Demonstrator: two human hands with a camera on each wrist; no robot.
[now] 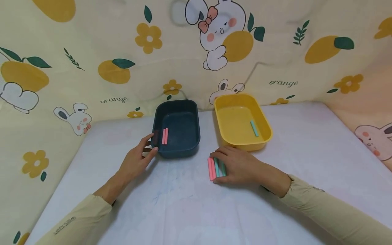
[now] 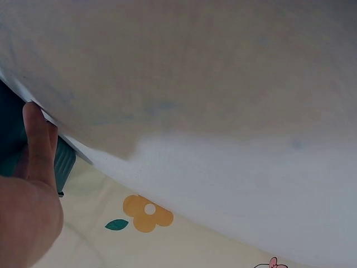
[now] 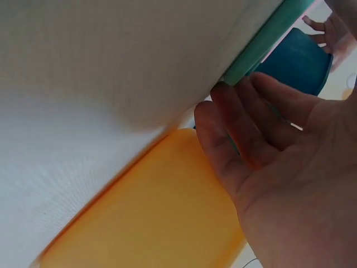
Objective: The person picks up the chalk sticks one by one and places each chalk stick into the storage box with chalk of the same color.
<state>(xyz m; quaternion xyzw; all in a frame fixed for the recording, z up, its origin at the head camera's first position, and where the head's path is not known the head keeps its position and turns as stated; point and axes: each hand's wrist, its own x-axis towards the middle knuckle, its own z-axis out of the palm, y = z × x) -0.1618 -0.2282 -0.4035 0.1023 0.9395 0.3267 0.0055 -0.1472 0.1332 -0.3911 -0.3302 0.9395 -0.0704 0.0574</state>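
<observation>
My right hand (image 1: 237, 165) spans a short row of chalk sticks on the table, thumb at their near ends and fingertips at their far ends. Pink chalk sticks (image 1: 210, 169) form the left of the row; green chalk sticks (image 1: 216, 166) lie beside them, partly hidden under the palm. A green stick (image 3: 265, 44) meets the fingertips in the right wrist view. My left hand (image 1: 136, 159) rests at the left side of a dark blue bin (image 1: 179, 153), its fingers extended along the wall. Two pink chalk sticks (image 1: 165, 136) lie inside that bin.
A yellow bin (image 1: 245, 146) stands behind my right hand, with one green chalk stick (image 1: 254, 128) in it. Both bins are near the back edge of the white tabletop (image 1: 183, 211). A patterned cloth (image 1: 171, 68) hangs behind, printed with rabbits and oranges.
</observation>
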